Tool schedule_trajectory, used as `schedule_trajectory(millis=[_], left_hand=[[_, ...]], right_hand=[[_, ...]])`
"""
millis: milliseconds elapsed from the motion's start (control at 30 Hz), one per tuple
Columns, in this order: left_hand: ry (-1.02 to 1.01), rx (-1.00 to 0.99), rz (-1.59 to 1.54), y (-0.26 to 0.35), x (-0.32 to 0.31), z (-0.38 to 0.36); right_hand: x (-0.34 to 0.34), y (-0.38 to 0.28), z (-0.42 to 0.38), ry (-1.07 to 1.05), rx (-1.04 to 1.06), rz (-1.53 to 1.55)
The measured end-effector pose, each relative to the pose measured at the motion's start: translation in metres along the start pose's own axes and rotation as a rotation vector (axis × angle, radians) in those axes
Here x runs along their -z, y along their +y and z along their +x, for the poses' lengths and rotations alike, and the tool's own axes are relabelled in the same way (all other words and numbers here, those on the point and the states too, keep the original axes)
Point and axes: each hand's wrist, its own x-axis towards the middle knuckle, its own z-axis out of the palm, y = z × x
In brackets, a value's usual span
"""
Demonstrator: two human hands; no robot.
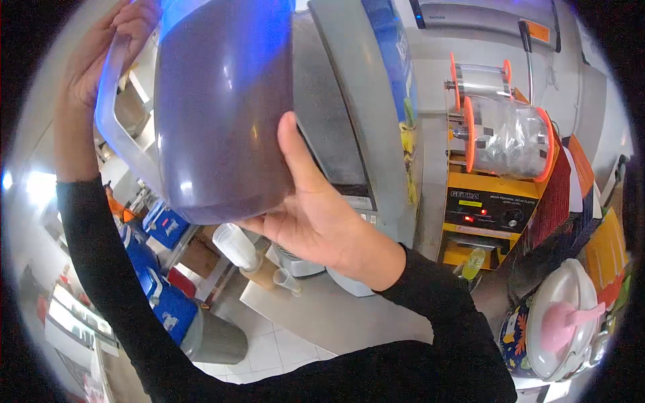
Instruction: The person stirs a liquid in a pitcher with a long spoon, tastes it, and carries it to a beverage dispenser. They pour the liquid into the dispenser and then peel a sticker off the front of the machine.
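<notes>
One dark jug (225,121) is held up toward ten o'clock: the left hand (111,54), arm (91,248) stretched upward, is curled round the handle (107,111) farther out; the right hand (316,221), at the centre, spreads wide, fingers (272,227) beneath the base (208,213), thumb (295,151) upright against the side, while a yellow machine (490,208) stands at three o'clock

Dark pitcher (225,127), left fingers (137,21) around its handle (107,111), right fingers (261,227) against its base (208,215), yellow machine (490,215).
</notes>
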Motion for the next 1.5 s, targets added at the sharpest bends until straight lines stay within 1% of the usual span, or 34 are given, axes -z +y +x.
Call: schedule_trajectory(millis=[67,167,233,267,367,467,500,567,700,767,867,933,967,1033,1133,1167,1267,1300,1400,1500], left_hand=[[-0.004,-0.011,-0.041,0.001,0.002,0.0],[0.081,-0.047,-0.051,-0.037,-0.036,-0.003],[0.196,-0.058,0.102,-0.005,-0.024,-0.002],[0.253,-0.062,0.179,-0.004,-0.028,0.0],[0.511,-0.223,0.341,-0.012,-0.043,0.002],[0.276,-0.053,0.169,0.0,-0.029,0.002],[0.232,-0.016,0.139,0.003,-0.025,0.002],[0.174,0.036,0.112,0.01,-0.019,0.001],[0.124,0.112,0.109,0.023,-0.012,0.001],[0.122,0.138,0.152,0.026,-0.012,0.0],[0.131,0.132,0.37,0.026,-0.016,0.002],[0.016,0.211,0.546,0.042,-0.006,0.007],[-0.041,0.25,0.632,0.04,-0.008,0.007],[0.221,0.102,0.831,0.034,-0.013,0.005],[0.625,-0.118,1.104,-0.002,-0.043,0.011],[0.758,-0.189,1.188,-0.005,-0.047,0.011],[0.715,-0.127,1.096,0.004,-0.042,0.011],[0.596,-0.383,1.474,-0.004,-0.033,0.004],[0.687,-0.273,1.609,-0.003,-0.034,0.002],[0.719,-0.152,1.751,0.012,-0.044,0.014]], right_hand=[[0.001,0.0,0.001,-0.027,0.009,0.012],[0.003,-0.001,0.002,-0.06,-0.004,0.035],[0.003,0.0,0.002,-0.044,-0.001,0.041],[0.003,0.0,0.002,-0.036,0.001,0.045],[0.0,0.0,0.001,-0.023,-0.002,0.052],[0.0,0.0,0.001,-0.017,-0.026,0.053],[0.001,0.0,0.002,-0.032,-0.026,0.049],[0.002,0.0,0.002,-0.06,-0.024,0.04],[0.001,0.0,0.001,-0.048,-0.038,0.04],[0.0,0.001,0.001,-0.034,-0.038,0.047],[0.0,0.002,0.003,-0.09,-0.023,0.049],[0.002,0.002,0.005,-0.099,-0.033,0.063],[0.002,0.002,0.005,-0.103,-0.04,0.069],[-0.001,0.002,0.005,-0.092,-0.033,0.07],[-0.004,0.002,0.005,-0.084,-0.016,0.07],[-0.004,0.002,0.005,-0.079,-0.007,0.069],[-0.001,0.004,0.006,-0.091,-0.003,0.093],[-0.001,0.005,0.007,-0.13,0.008,0.097],[0.0,0.01,0.009,-0.211,0.057,0.108],[0.001,0.016,0.009,-0.277,0.13,0.111]])
